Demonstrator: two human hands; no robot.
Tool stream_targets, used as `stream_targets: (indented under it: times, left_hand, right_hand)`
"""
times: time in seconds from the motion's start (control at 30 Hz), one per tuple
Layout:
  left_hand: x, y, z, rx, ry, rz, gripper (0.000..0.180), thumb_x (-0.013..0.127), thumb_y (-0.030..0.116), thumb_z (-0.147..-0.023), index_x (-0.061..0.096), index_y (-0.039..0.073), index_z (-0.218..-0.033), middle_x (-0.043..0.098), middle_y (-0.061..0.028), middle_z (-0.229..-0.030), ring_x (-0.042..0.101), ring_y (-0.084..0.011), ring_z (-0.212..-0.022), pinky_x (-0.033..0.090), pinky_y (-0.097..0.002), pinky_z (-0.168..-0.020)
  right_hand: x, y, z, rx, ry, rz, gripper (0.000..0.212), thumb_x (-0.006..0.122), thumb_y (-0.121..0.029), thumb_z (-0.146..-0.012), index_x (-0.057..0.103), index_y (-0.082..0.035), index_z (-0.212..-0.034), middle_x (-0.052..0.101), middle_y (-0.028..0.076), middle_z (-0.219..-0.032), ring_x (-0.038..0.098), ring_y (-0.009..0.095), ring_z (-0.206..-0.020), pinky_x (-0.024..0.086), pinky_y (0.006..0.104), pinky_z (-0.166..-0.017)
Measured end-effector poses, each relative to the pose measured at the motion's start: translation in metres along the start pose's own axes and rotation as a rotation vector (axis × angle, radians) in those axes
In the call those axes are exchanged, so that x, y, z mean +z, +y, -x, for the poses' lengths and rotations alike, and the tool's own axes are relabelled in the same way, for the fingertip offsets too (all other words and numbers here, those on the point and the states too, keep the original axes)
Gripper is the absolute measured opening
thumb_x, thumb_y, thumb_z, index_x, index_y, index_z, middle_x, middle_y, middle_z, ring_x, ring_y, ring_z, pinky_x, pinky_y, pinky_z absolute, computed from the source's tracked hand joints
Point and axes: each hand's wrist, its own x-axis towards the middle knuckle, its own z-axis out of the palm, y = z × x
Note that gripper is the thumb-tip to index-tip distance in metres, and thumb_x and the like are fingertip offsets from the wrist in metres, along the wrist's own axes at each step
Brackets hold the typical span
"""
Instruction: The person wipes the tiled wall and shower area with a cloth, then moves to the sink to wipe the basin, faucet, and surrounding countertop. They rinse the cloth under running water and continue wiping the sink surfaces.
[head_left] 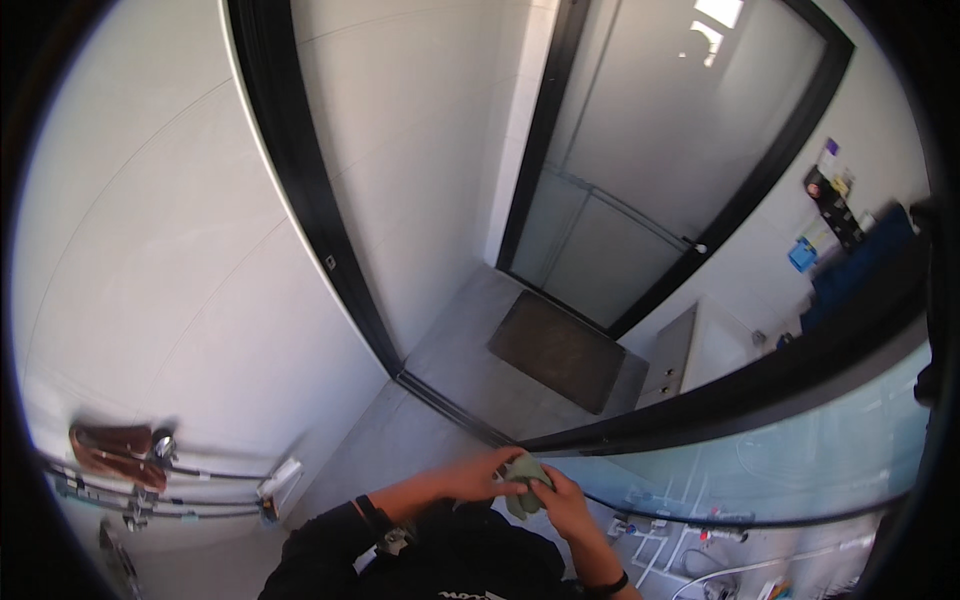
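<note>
A pale green, folded cloth is bunched up in front of my body. My left hand grips it from the left, with the fingers bent over its top edge. On the other side my right hand pinches it, thumb laid across the folds. Both hands are close together at the cloth, and part of it is hidden by the fingers. A dark band sits round each wrist.
A dark-framed opening with a floor track lies ahead. Beyond it are a brown mat, a frosted glass door and a washbasin cabinet. Wall rails hold a brown item at left. A curved glass panel stands right.
</note>
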Motion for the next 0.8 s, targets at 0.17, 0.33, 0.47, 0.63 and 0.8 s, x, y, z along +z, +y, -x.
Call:
stream_targets:
  times: [0.17,0.33,0.47,0.63,0.8]
  left_hand:
    - [-0.044,-0.004,-0.014,-0.085,0.158,-0.171,0.064,0.08,0.034,-0.103,0.056,0.008,-0.156,0.08,-0.0211,-0.122,0.079,-0.0376,-0.106,0.061,-0.0461,-0.094]
    - [-0.106,-0.022,-0.059,-0.057,0.244,-0.174,0.039,0.073,0.019,-0.103,0.069,0.005,-0.139,0.08,-0.0204,-0.113,0.079,-0.0346,-0.101,0.061,-0.0444,-0.089]
    - [-0.167,-0.037,-0.117,0.029,0.196,-0.096,0.032,0.067,0.016,-0.107,0.071,0.003,-0.136,0.078,-0.0195,-0.112,0.077,-0.0303,-0.1,0.059,-0.0407,-0.092]
    - [-0.244,-0.064,-0.214,-0.003,-0.057,-0.054,0.037,0.058,0.02,-0.111,0.068,0.005,-0.143,0.076,-0.0179,-0.13,0.072,-0.0348,-0.116,0.058,-0.0432,-0.102]
    - [-0.278,-0.08,-0.326,-0.093,-0.17,0.326,0.038,0.055,0.013,-0.115,0.067,0.008,-0.151,0.073,-0.0046,-0.136,0.068,-0.0176,-0.12,0.055,-0.0354,-0.105]
  right_hand:
    - [0.017,-0.022,-0.069,0.019,-0.157,-0.125,0.047,0.07,-0.015,-0.11,0.064,0.002,-0.153,0.077,0.01,-0.13,0.07,0.017,-0.118,0.055,0.032,-0.104]
    - [0.028,-0.042,-0.126,0.106,-0.238,-0.365,0.048,0.068,-0.013,-0.112,0.061,-0.001,-0.158,0.074,0.008,-0.136,0.069,0.015,-0.119,0.056,0.0328,-0.104]
    - [0.029,-0.065,-0.189,0.066,-0.111,-0.324,0.055,0.073,-0.015,-0.11,0.057,0.0,-0.161,0.072,0.01,-0.137,0.07,0.018,-0.12,0.059,0.0352,-0.104]
    - [0.026,-0.097,-0.269,0.024,0.135,-0.284,0.06,0.081,-0.015,-0.104,0.058,0.002,-0.157,0.073,0.013,-0.138,0.071,0.022,-0.121,0.059,0.0367,-0.105]
    - [0.005,-0.133,-0.31,0.061,0.382,-0.471,0.054,0.081,-0.018,-0.104,0.063,0.001,-0.152,0.074,0.013,-0.134,0.074,0.019,-0.111,0.063,0.034,-0.09]
